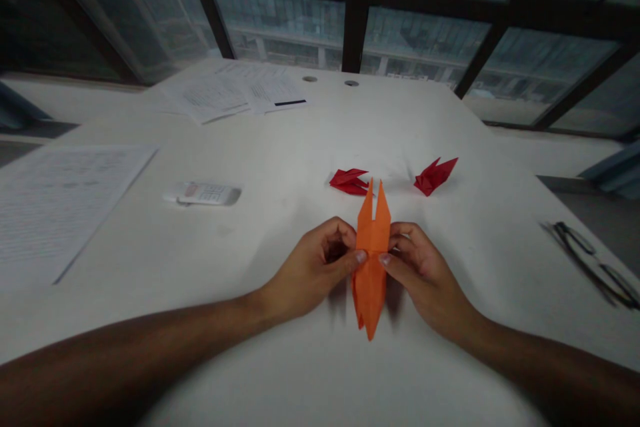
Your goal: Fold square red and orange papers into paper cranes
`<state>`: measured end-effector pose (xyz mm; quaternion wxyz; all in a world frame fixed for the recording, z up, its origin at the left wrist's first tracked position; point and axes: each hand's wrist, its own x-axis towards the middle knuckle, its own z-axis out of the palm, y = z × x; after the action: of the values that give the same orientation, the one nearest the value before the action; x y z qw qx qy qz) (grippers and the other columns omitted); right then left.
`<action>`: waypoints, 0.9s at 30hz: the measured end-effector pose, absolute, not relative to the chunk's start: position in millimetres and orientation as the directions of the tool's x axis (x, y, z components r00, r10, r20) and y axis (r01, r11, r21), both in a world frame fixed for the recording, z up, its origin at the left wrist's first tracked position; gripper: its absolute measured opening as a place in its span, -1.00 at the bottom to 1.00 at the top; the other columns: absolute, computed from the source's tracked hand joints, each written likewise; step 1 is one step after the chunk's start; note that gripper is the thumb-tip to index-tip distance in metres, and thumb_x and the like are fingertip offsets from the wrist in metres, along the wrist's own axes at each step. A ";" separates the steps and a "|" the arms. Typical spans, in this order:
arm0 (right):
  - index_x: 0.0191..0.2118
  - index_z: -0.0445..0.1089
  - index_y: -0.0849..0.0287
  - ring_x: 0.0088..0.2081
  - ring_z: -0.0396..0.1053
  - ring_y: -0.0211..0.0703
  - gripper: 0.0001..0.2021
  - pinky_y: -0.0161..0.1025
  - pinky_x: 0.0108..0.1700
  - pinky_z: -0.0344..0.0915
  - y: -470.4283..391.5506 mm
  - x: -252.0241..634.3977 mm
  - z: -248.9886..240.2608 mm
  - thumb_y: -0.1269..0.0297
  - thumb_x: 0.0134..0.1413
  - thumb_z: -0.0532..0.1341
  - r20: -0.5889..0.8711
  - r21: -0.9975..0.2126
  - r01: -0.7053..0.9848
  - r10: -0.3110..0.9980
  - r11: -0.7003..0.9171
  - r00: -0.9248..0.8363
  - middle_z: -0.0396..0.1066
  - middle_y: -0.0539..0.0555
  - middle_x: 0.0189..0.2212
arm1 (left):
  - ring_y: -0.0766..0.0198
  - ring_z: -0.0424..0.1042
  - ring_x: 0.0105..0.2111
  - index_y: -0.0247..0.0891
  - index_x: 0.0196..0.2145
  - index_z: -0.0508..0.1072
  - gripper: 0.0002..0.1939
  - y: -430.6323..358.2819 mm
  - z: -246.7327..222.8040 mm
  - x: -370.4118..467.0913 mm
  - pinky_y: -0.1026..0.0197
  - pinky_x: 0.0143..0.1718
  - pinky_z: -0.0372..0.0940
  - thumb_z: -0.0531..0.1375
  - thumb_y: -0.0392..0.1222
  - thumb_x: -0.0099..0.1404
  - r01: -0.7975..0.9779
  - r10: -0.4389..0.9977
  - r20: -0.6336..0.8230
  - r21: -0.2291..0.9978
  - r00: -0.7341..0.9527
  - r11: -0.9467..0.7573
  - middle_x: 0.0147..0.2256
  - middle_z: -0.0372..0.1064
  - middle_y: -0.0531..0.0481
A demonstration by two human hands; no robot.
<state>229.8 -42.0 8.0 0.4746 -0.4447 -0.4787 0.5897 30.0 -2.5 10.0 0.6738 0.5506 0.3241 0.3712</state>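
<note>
An orange folded origami paper [373,280] is held up above the table between both hands, with two narrow points at its far end and pointed flaps at its near end. My left hand [325,260] pinches its left edge, thumb on top and fingers behind. On the opposite edge my right hand [417,267] grips it the same way. The fingertips behind the paper are hidden. Just beyond it lies a red origami piece [347,181], its right end close to the orange tips. A second red origami piece [434,177] sits farther right.
On the white table [280,153], a white correction-tape-like item [207,193] lies left. Printed sheets [70,200] cover the left edge, and more papers [235,90] lie at the back. Eyeglasses [595,263] rest near the right edge. Windows stand behind the table.
</note>
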 end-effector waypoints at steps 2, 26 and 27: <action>0.02 0.25 -0.07 -0.27 0.46 -0.25 -0.71 -0.25 -0.16 0.38 -41.5 231.3 5.8 0.27 0.28 0.32 -0.041 -0.991 -0.121 0.990 -0.058 -0.136 0.45 -0.08 -0.21 | 0.40 0.37 -0.36 -0.26 -0.22 0.32 -0.75 -2.0 10.8 30.4 0.30 -0.30 0.26 0.33 -0.15 0.36 -0.162 0.860 -0.028 0.978 0.510 0.128 -0.32 0.39 0.09; -0.10 0.29 -0.03 -0.33 0.45 -0.32 -0.73 -0.34 -0.27 0.39 -37.2 232.4 1.6 0.30 0.22 0.39 0.041 -0.991 -0.126 0.999 0.037 -0.033 0.48 -0.10 -0.23 | 0.35 0.32 -0.41 -0.29 -0.38 0.39 -0.67 -7.8 13.2 26.9 0.26 -0.37 0.27 0.36 0.01 0.29 0.155 0.819 -0.066 0.987 0.570 -0.028 -0.39 0.39 0.02; -0.10 0.29 -0.03 -0.33 0.45 -0.32 -0.74 -0.34 -0.26 0.39 -37.4 232.4 1.7 0.30 0.22 0.39 0.047 -0.992 -0.122 0.998 0.043 -0.030 0.47 -0.10 -0.24 | 0.34 0.32 -0.41 -0.29 -0.39 0.40 -0.68 -7.8 12.7 27.0 0.26 -0.37 0.28 0.35 0.00 0.30 0.171 0.822 -0.062 0.984 0.566 -0.043 -0.38 0.40 0.01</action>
<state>232.4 -37.4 1.7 0.5323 -0.4494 -0.4879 0.5261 27.0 -7.8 12.7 0.5828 0.6659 0.3727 0.2794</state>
